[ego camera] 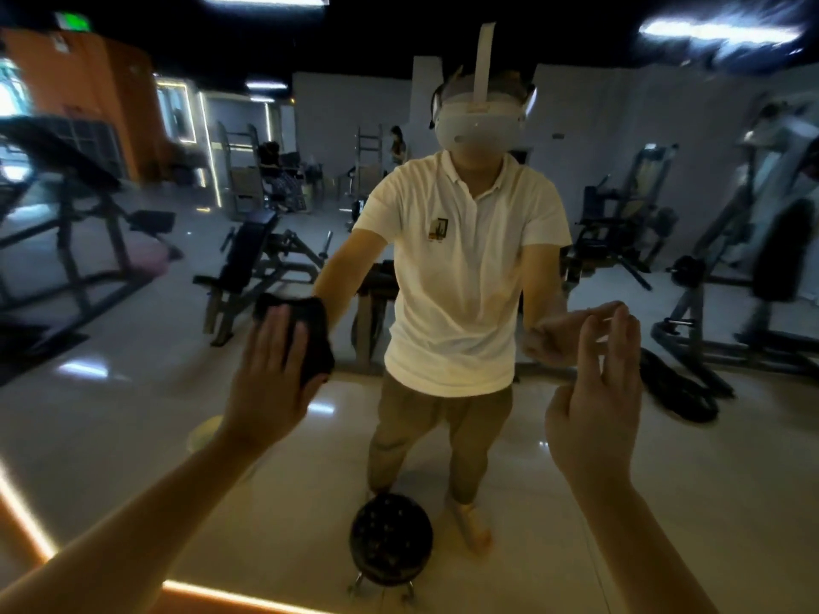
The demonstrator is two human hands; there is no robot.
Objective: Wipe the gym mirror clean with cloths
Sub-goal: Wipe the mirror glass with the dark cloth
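The large gym wall mirror fills almost the whole view, and a glowing orange strip runs along its lower left edge. In the glass stands the reflected person in a white polo shirt, beige trousers and a white headset. Behind this figure are reflected dark weight machines and benches on a shiny pale floor. Low in the view, near the reflected feet, sits a black round perforated object on thin metal legs.

The left hand is raised to the glass with its fingers straight and spread. They press the dark crumpled cloth flat against the mirror. The cloth lies under the fingertips and sticks out to the right of them.

The right hand is lifted well apart from the cloth, its fingers loosely extended and holding nothing. Whether they touch the glass, I cannot tell.
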